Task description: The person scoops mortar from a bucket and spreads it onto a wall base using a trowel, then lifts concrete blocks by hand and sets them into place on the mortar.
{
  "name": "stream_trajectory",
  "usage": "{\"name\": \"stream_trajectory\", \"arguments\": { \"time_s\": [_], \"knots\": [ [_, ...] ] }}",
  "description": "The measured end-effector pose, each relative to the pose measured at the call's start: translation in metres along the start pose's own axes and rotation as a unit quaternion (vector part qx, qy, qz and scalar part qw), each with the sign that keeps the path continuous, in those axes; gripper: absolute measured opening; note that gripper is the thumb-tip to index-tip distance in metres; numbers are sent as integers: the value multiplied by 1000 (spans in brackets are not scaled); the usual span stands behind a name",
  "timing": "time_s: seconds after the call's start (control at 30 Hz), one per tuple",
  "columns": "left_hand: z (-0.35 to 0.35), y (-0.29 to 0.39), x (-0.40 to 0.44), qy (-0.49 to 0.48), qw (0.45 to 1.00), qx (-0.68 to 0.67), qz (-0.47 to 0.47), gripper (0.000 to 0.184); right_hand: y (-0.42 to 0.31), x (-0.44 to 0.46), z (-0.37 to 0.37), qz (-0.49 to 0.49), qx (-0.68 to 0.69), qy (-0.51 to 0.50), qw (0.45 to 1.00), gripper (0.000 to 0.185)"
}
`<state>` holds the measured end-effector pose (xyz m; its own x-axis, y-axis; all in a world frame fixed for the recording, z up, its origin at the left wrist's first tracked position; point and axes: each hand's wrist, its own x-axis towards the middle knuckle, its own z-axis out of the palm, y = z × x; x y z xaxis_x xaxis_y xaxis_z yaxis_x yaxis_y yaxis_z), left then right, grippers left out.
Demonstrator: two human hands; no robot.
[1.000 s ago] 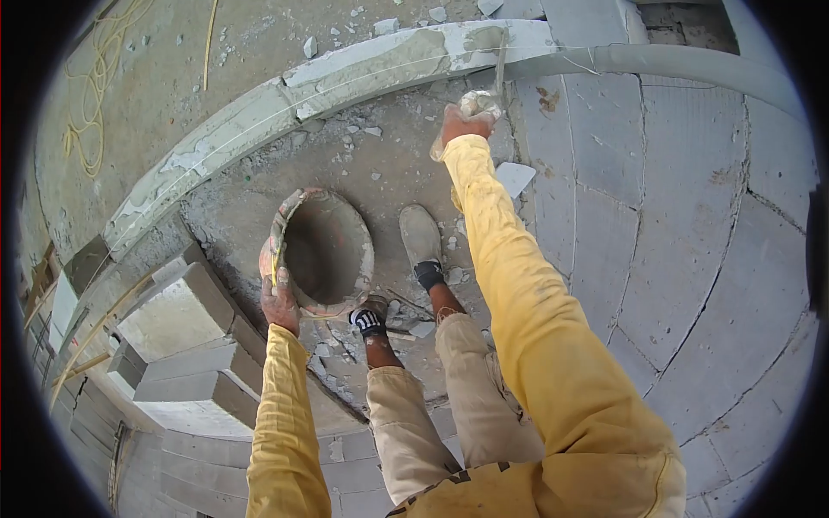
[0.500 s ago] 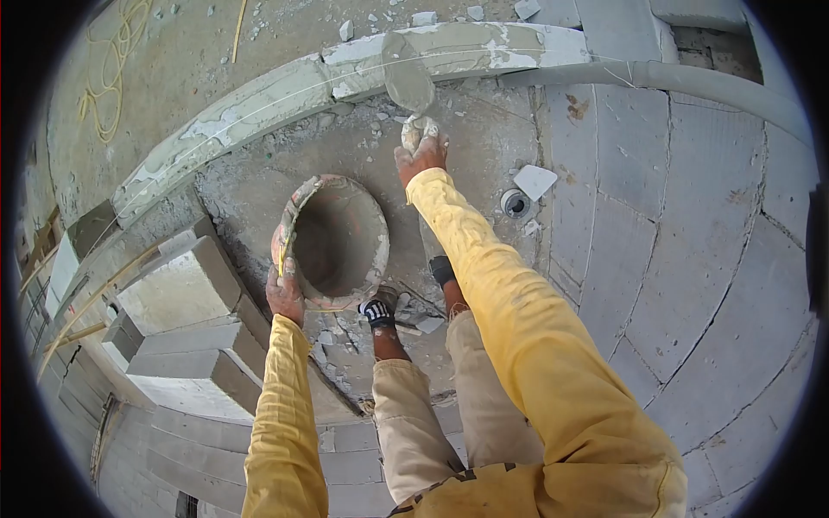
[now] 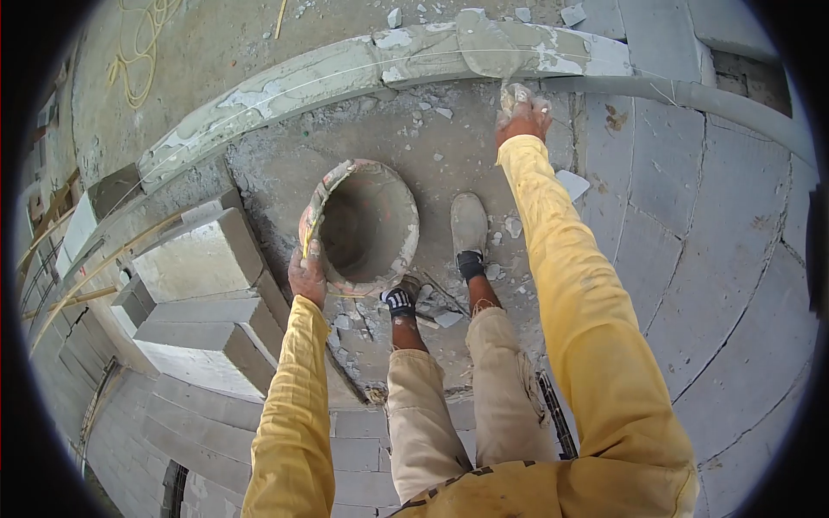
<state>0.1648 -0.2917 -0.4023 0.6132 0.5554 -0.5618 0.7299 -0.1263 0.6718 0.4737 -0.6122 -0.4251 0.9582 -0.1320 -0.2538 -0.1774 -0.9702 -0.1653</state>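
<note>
Currently | left hand (image 3: pixel 307 276): grip clasping bucket (image 3: pixel 390 216) edge | right hand (image 3: pixel 523 119): grip wrapped around trowel (image 3: pixel 485 47) handle

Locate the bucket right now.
In the head view, the bucket is just left of centre, between the stacked blocks and the right shoe, with the left grip on its lower-left rim.

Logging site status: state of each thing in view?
Mortar-smeared round bucket, open-topped
Pale curved block wall, patchily coated on top
Grey flat-bladed trowel, held; blade at the wall's top, contact unclear
Bare left hand, gripping the bucket
Bare right hand, closed on the trowel
Grey rectangular blocks, stacked
</note>
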Motion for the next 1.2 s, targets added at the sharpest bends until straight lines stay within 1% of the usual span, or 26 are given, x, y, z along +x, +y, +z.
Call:
{"name": "stream_trajectory", "arguments": {
  "time_s": [0.07,0.17,0.2,0.23,0.3,0.33,0.4,0.43,0.5,0.53,0.57,0.6,0.63,0.67,0.7,0.73,0.77,0.87,0.97,1.0,1.03,1.07,1.1,1.13,1.17,1.2],
  "knots": [
    [0,5,-4,9,1000,-19,-6,41,17,14,-25,75,16,-14,997,59],
    [-4,11,-6,26,1000,-9,10,42,38,25,-29,126,-62,-12,990,62],
    [-6,12,-6,27,1000,-2,9,43,35,21,-22,180,75,13,981,63],
    [-7,13,-6,29,1000,5,8,43,30,12,-12,230,212,37,949,64],
    [-14,-3,-2,20,999,35,5,43,21,-16,8,217,298,18,929,67],
    [-16,-12,0,15,999,51,5,43,12,-34,16,157,251,-21,955,68],
    [-14,-23,5,46,998,30,22,44,-31,-78,27,137,365,0,921,69],
    [-18,-27,8,64,997,23,30,44,-44,-95,38,124,369,-18,921,69],
    [-31,-3,5,17,996,-53,-71,43,-71,-130,44,91,337,-60,935,68],
    [-40,0,5,16,997,-26,-68,40,-75,-144,56,50,368,-77,925,68],
    [-48,-7,8,19,991,-55,-122,42,-76,-162,69,7,396,-89,914,65],
    [-54,-5,8,83,993,29,-80,47,-86,-181,57,19,423,-160,892,58],
    [-66,-15,11,73,987,77,-123,52,-98,-200,43,34,443,-229,866,51],
    [-71,-32,13,89,987,62,-114,54,-96,-218,43,36,508,-292,810,48],
    [-75,-51,16,101,984,68,-128,55,-104,-235,20,92,505,-369,775,47],
    [-80,-52,12,97,984,32,-145,56,-95,-251,29,46,474,-390,788,47],
    [-86,-51,9,98,982,28,-158,55,-100,-263,16,50,421,-448,787,48],
    [-101,-56,-2,99,978,-29,-179,57,-101,-296,34,68,381,-540,748,50],
    [-109,-68,-13,101,972,-110,-183,62,-113,-310,77,282,349,-614,649,43],
    [-110,-73,-14,100,969,-138,-181,64,-122,-313,81,324,338,-601,647,44],
    [-117,-79,-15,80,974,-57,-203,79,-133,-319,85,366,328,-586,644,44],
    [-119,-83,-18,73,975,-61,-199,85,-143,-323,88,407,318,-568,640,45],
    [-124,-77,-25,67,976,-65,-195,91,-139,-326,105,404,252,-572,668,51],
    [-130,-73,-32,61,977,-70,-193,98,-124,-332,134,342,200,-557,730,52],
    [-138,-72,-35,34,973,-87,-212,116,-103,-339,164,276,145,-537,784,53],
    [-149,-64,-45,33,970,-102,-217,117,-105,-343,151,205,153,-532,807,54]
  ]
}}
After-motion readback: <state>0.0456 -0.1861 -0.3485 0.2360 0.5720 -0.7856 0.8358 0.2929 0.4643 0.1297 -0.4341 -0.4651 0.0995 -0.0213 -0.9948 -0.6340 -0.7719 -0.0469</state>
